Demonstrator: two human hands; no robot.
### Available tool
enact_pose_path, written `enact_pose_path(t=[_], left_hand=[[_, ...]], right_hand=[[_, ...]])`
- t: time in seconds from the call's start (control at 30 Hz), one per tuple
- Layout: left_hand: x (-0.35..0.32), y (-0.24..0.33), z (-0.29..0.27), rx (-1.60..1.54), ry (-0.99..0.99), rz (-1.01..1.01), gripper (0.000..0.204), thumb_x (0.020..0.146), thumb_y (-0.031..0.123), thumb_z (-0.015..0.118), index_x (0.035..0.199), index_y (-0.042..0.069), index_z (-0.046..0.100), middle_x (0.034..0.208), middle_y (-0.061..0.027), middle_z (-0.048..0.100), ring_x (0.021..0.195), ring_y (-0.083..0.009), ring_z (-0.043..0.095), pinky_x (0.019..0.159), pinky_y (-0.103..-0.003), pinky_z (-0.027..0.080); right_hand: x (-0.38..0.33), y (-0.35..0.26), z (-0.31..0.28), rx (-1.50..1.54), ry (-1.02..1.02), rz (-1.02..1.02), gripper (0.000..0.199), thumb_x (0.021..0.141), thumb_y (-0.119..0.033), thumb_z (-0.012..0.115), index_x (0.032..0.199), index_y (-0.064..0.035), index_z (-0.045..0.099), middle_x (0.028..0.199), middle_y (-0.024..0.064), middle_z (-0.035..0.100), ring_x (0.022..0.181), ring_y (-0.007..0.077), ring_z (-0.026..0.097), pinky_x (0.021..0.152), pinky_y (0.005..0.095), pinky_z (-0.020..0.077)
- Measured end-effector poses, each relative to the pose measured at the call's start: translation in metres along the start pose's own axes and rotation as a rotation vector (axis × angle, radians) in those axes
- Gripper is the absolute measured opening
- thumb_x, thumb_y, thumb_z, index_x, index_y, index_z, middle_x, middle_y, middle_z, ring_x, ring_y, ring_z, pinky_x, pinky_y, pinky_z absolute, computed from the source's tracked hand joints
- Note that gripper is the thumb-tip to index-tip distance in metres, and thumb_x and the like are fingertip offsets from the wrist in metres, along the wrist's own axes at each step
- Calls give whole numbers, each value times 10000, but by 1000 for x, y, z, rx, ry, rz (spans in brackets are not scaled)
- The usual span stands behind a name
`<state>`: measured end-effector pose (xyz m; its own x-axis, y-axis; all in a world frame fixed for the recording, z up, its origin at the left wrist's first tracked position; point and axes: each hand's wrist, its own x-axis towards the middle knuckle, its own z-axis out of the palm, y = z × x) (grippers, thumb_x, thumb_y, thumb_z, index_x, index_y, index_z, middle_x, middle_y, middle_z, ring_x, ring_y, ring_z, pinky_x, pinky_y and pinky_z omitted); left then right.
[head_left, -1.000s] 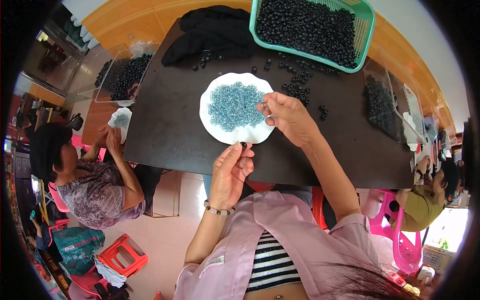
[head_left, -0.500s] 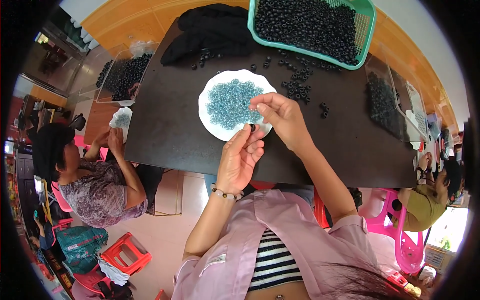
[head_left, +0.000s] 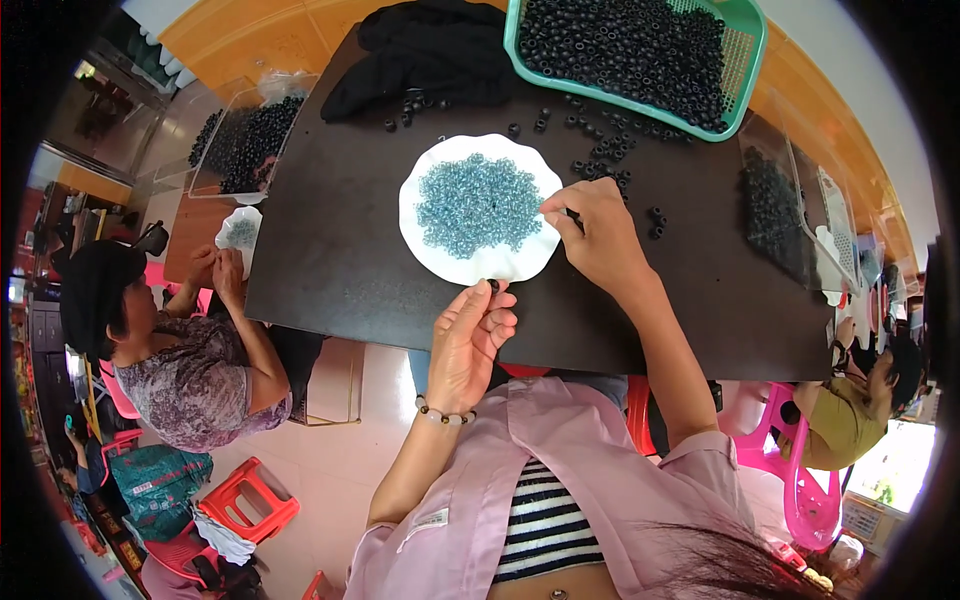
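Your left hand [head_left: 467, 335] is clamped on a black bead [head_left: 494, 286] at the near edge of the white plate [head_left: 411, 215]; a slack pinch could drop it. Your right hand [head_left: 547, 209] has its fingertips together by the right rim, on what I cannot tell; bumping that rim could scatter the bluish beads [head_left: 475, 205].

Seen through the left of two side-by-side fisheye cameras worn on the head, my remote feed looks steeply down past a pink shirt [head_left: 440, 540] onto a dark table [head_left: 330, 240]. A white plate [head_left: 470, 271], the left hand [head_left: 465, 345] and the right hand [head_left: 602, 235] sit close below, near centre; the lens reaches co-workers' patterned top [head_left: 200, 390] and olive top [head_left: 845, 425] toward its curved sides.
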<state>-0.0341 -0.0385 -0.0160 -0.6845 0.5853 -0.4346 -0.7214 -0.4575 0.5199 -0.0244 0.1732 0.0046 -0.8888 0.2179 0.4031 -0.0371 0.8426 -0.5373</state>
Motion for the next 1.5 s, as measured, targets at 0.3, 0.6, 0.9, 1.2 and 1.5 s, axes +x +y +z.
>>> enact_pose_path(t=[0.3, 0.6, 0.9, 1.2, 1.5], left_hand=[[3, -5, -6, 57, -76, 37, 272, 945, 238, 564, 1054, -7, 605, 878, -63, 666, 726, -98, 629, 673, -225, 514], [2, -6, -4, 66, -67, 31, 270, 954, 229, 544, 1055, -14, 602, 859, -56, 651, 716, -107, 606, 667, -242, 514], [1, -5, -4, 76, -89, 35, 271, 955, 229, 542, 1054, -16, 601, 862, -56, 650, 716, -109, 601, 663, -244, 510], [2, -5, -6, 62, -132, 49, 269, 953, 225, 552, 1075, -10, 603, 892, -65, 659, 738, -98, 617, 691, -233, 503], [1, -7, -5, 114, -108, 72, 277, 946, 246, 558, 1043, -9, 604, 869, -59, 648, 727, -108, 598, 680, -248, 502]], right_hand=[[-2, -10, -3, -26, -47, -14, 95, 716, -63, 716, 788, -84, 657, 905, 28, 623, 929, 254, 489, 793, 348, 409], [-1, -13, 9, -195, -27, 21, 95, 693, -129, 737, 715, -88, 653, 872, 34, 616, 908, 266, 498, 745, 365, 456], [1, -8, 3, -127, -23, 99, 59, 720, -89, 683, 753, -73, 637, 832, 50, 624, 880, 270, 509, 741, 365, 436], [33, 18, 0, -111, 39, -8, 141, 767, -28, 616, 890, -70, 670, 880, 73, 651, 919, 282, 512, 818, 365, 417], [48, 10, 20, -161, -63, -92, 197, 723, -151, 717, 908, -90, 691, 934, 86, 644, 953, 304, 492, 854, 382, 415]])
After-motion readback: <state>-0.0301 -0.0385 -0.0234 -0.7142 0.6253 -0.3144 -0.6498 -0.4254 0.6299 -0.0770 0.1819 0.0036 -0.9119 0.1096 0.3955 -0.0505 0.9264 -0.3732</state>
